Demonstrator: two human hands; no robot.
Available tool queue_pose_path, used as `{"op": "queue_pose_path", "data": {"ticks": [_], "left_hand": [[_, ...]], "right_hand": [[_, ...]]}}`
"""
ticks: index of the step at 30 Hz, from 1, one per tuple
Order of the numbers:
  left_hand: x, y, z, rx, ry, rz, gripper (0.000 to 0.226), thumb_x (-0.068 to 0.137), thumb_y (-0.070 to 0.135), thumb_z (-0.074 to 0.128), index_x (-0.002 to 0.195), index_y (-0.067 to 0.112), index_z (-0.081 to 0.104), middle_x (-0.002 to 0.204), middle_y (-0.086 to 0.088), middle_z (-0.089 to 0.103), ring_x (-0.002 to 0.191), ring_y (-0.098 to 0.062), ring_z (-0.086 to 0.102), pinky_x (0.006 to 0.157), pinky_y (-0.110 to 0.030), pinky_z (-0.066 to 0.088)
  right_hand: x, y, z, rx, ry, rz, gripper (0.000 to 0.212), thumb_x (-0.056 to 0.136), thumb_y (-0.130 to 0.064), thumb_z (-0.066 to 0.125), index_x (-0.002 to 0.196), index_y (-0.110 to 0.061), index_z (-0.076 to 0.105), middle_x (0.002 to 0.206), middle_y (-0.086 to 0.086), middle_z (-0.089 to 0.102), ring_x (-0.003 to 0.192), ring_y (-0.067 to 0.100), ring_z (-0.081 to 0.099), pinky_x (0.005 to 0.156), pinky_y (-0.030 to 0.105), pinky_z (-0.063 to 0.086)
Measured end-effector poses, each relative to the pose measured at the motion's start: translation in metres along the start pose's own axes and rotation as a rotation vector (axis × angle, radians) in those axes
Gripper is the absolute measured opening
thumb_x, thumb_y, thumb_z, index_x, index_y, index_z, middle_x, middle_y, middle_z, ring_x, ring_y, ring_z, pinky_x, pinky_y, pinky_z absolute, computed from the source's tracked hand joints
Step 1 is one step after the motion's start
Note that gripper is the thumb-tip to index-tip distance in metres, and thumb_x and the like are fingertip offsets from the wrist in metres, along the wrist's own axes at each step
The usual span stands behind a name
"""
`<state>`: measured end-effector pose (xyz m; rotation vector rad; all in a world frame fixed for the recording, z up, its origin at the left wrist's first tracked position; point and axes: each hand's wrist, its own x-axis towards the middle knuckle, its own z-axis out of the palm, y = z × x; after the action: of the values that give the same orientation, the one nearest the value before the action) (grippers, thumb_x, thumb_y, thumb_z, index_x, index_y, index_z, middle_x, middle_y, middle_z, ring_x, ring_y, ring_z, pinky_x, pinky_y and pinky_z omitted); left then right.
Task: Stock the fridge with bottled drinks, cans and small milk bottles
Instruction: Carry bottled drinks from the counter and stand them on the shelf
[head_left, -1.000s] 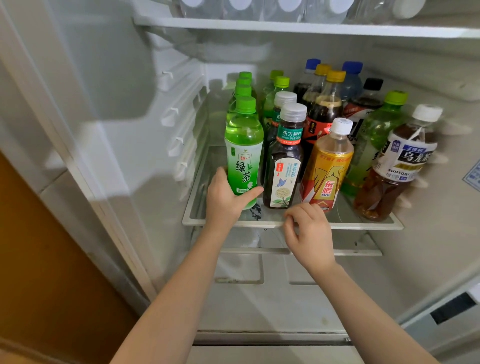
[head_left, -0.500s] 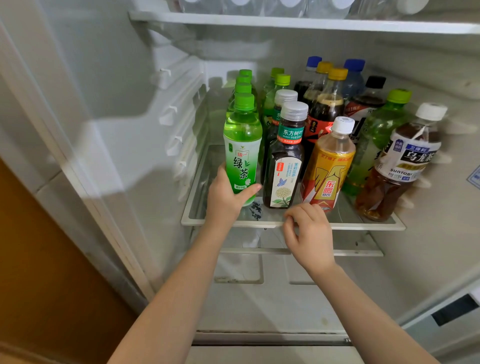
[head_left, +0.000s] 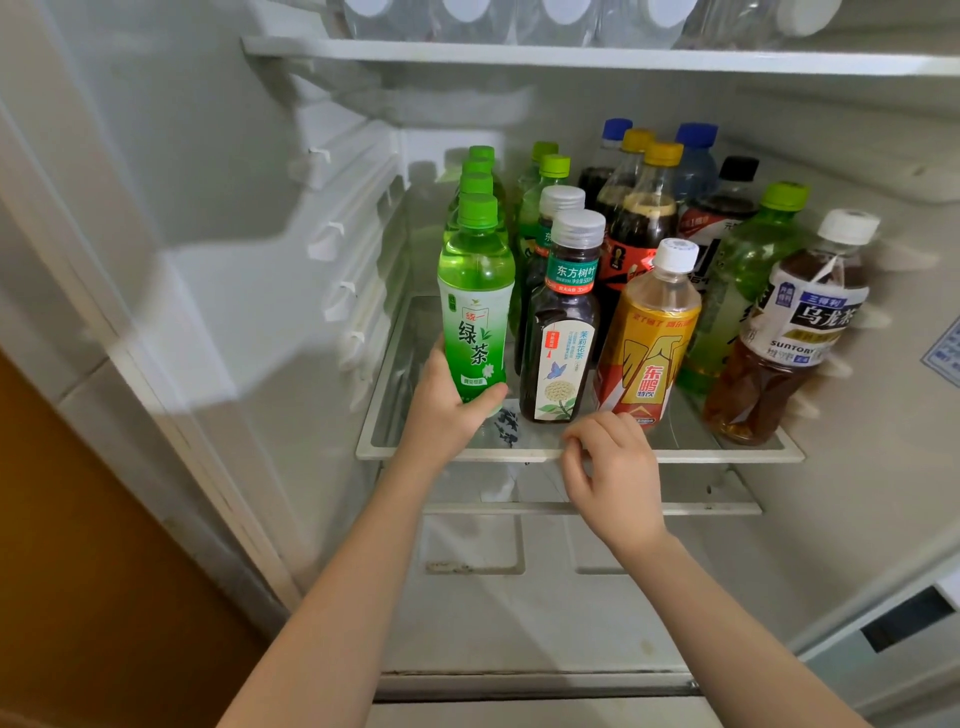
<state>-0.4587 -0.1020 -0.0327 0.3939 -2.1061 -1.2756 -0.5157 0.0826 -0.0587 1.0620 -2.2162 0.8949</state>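
Observation:
My left hand (head_left: 445, 410) grips the base of a green tea bottle (head_left: 475, 296), which stands upright at the front left of the glass fridge shelf (head_left: 727, 453). Right of it stand a dark jasmine tea bottle (head_left: 563, 332), a yellow energy drink bottle (head_left: 649, 338) and a brown oolong tea bottle (head_left: 789, 332) that leans right. Several more bottles fill the rows behind. My right hand (head_left: 613, 473) hovers at the shelf's front edge, fingers curled, holding nothing, just below the yellow bottle.
An upper shelf (head_left: 571, 57) carries several clear water bottles. The fridge's left wall (head_left: 249, 234) has shelf rails. Below the glass shelf lies the white fridge floor (head_left: 519, 613). A brown wooden panel (head_left: 78, 571) borders the fridge at the left.
The green tea bottle has shifted slightly back and upright on the shelf in my left hand. My right hand stays at the shelf edge.

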Motion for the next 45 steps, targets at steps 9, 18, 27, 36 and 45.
{"op": "queue_pose_path", "data": {"ticks": [9,18,27,36,45], "left_hand": [[0.002,-0.002,-0.001,-0.026,-0.021,0.058,0.054,0.072,0.025,0.074,0.12,0.025,0.049,0.111,0.013,0.062,0.103,0.006,0.057,0.08,-0.002,0.041],[-0.002,-0.002,0.003,0.034,0.053,-0.002,0.084,0.074,0.021,0.077,0.142,0.017,0.027,0.124,0.018,0.05,0.112,0.018,0.044,0.093,-0.002,0.035],[-0.033,0.017,0.016,0.008,0.483,0.186,0.065,0.08,0.021,0.064,0.135,-0.002,0.038,0.139,-0.018,0.041,0.132,-0.03,0.038,0.111,-0.043,0.032],[-0.088,0.037,0.073,0.063,0.335,0.571,0.035,0.079,0.009,0.059,0.112,0.005,0.05,0.119,-0.015,0.052,0.117,-0.024,0.046,0.104,-0.034,0.033],[-0.18,0.041,0.14,0.043,-0.214,0.311,0.025,0.08,0.008,0.058,0.104,0.002,0.06,0.104,-0.007,0.062,0.098,-0.023,0.057,0.089,-0.024,0.04]], "right_hand": [[-0.002,-0.001,0.001,-0.002,0.017,-0.004,0.008,0.078,-0.001,0.06,0.077,-0.006,0.066,0.077,0.005,0.062,0.071,0.023,0.052,0.061,0.031,0.043],[-0.003,0.0,0.001,-0.007,0.008,0.005,0.008,0.079,-0.004,0.058,0.078,-0.007,0.066,0.077,0.005,0.062,0.071,0.022,0.053,0.062,0.03,0.043],[-0.01,0.002,-0.028,0.096,-0.01,0.044,0.015,0.083,-0.008,0.053,0.082,-0.006,0.068,0.083,0.004,0.067,0.078,0.022,0.06,0.071,0.025,0.044],[-0.067,0.031,-0.096,0.041,0.185,0.376,0.02,0.086,-0.011,0.05,0.086,-0.011,0.07,0.085,-0.002,0.066,0.081,0.009,0.056,0.075,0.022,0.044],[-0.185,0.036,-0.169,0.042,0.074,0.691,0.016,0.089,-0.006,0.055,0.095,-0.01,0.069,0.091,0.002,0.066,0.08,0.015,0.06,0.072,0.036,0.051]]}}
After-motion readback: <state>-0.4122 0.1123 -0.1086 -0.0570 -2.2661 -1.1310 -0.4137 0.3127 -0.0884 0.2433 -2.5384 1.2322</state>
